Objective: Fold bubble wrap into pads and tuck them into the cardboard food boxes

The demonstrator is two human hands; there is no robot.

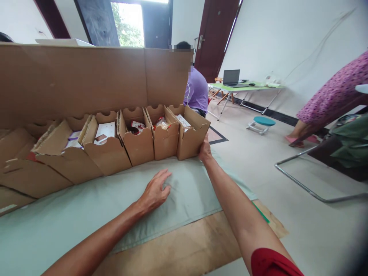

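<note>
Cardboard boxes [138,147], right hand [204,150] grip round end corner, left hand [154,192] splayed on cloth [71,214]

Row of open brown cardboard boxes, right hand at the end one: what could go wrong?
The right hand touches only the end brown cardboard box; a push could skew the leaning row. Tops are open, so the red-and-white packet could spill out. The pale green cloth under the left hand might bunch.

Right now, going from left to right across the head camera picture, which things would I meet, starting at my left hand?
Your left hand flat on the pale green cloth → right hand at the end brown cardboard box → round teal stool → person in a pink patterned dress.
</note>
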